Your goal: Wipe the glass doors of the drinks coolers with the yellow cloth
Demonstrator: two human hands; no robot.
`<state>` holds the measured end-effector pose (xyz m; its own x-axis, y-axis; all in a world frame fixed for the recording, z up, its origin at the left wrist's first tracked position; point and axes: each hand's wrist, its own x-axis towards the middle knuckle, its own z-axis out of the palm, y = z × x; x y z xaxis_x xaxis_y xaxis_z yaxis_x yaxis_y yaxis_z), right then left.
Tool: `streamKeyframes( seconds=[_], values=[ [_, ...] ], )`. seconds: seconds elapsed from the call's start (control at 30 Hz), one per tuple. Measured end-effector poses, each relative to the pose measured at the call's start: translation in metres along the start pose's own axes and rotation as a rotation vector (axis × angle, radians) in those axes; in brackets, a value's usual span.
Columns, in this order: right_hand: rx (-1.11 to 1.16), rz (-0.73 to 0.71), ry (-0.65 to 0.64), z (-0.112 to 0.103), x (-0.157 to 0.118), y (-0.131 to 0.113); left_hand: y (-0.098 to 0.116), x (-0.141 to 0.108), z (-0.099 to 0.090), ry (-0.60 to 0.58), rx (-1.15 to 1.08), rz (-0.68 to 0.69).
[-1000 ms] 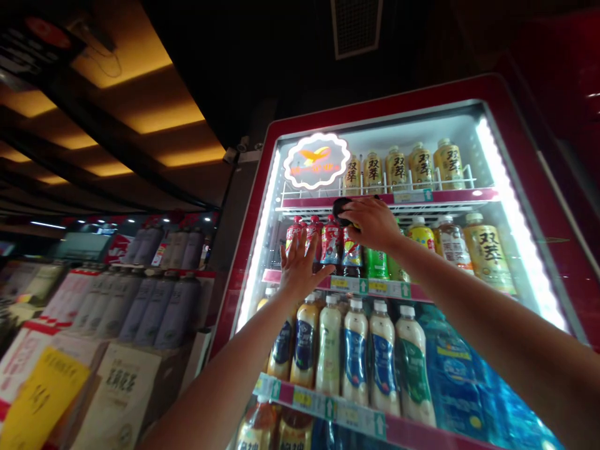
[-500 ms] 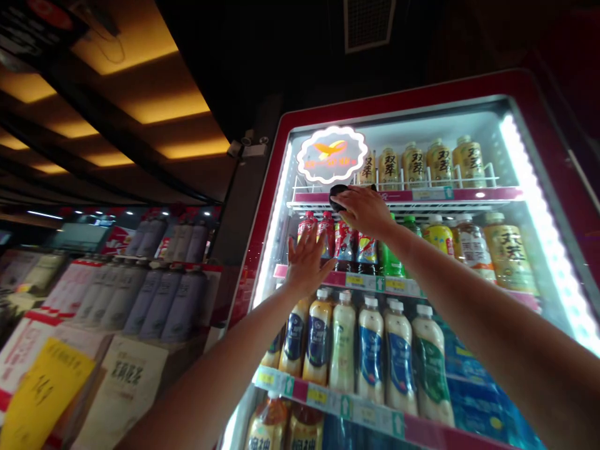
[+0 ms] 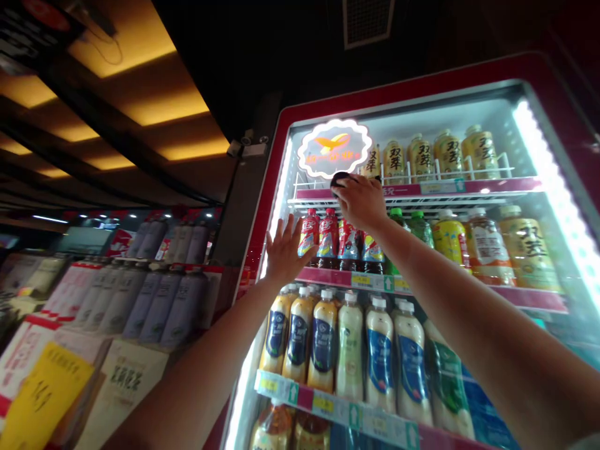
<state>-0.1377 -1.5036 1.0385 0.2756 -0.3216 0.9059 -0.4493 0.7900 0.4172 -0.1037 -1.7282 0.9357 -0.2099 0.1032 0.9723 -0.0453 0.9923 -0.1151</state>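
My right hand [image 3: 360, 201] is closed round a black object [image 3: 341, 181], which it holds against the glass door of a lit drinks cooler with a red frame [image 3: 412, 97]. Just above it on the glass glows a scalloped white sign [image 3: 334, 150] with an orange logo. Lower and to the left, my left hand [image 3: 285, 251] has its fingers spread against or close before the glass, near red-capped bottles [image 3: 328, 236]; it holds nothing. Whether its palm touches the glass is unclear.
Rows of bottles [image 3: 323, 340] fill the cooler's shelves. At the left stand grey and purple bottles [image 3: 166, 306], boxes and a yellow price card [image 3: 44, 397]. A dark pillar [image 3: 244, 194] rises beside the cooler, and a ceiling vent [image 3: 368, 22] shows above.
My right hand has shifted slightly up with the black object. My left hand has moved left and a little up, fingers still spread. The cooler appears slightly larger in view.
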Motion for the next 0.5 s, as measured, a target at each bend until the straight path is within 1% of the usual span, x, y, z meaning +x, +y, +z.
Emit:
streamKeyframes(
  seconds=[0.07,0.1,0.13,0.2,0.27,0.33,0.37,0.43,0.5],
  values=[
    [0.002,-0.125,-0.065,-0.008,-0.011,0.002,0.000,-0.001,-0.001,0.001,-0.006,0.003],
    [-0.002,-0.161,-0.093,-0.012,-0.014,0.007,0.000,-0.001,-0.001,0.008,-0.007,0.002],
    [-0.007,-0.167,-0.109,-0.015,-0.015,0.015,0.000,-0.002,0.000,0.017,-0.008,0.001],
    [-0.011,-0.095,-0.090,-0.017,-0.008,0.028,-0.002,-0.002,0.001,0.033,-0.007,0.002],
    [0.000,0.024,-0.022,-0.009,0.006,0.029,-0.003,-0.003,0.002,0.033,-0.008,0.003],
    [0.029,0.081,0.029,0.005,0.023,0.013,-0.003,-0.003,0.003,0.023,-0.010,-0.006],
    [0.048,0.067,0.031,0.013,0.030,0.001,-0.003,-0.003,0.002,0.020,-0.010,-0.013],
    [0.086,-0.024,-0.003,0.024,0.037,-0.026,-0.002,-0.003,0.001,0.014,-0.011,-0.023],
    [0.114,-0.128,-0.060,0.028,0.034,-0.046,-0.001,-0.003,0.000,0.008,-0.014,-0.019]
  ],
)
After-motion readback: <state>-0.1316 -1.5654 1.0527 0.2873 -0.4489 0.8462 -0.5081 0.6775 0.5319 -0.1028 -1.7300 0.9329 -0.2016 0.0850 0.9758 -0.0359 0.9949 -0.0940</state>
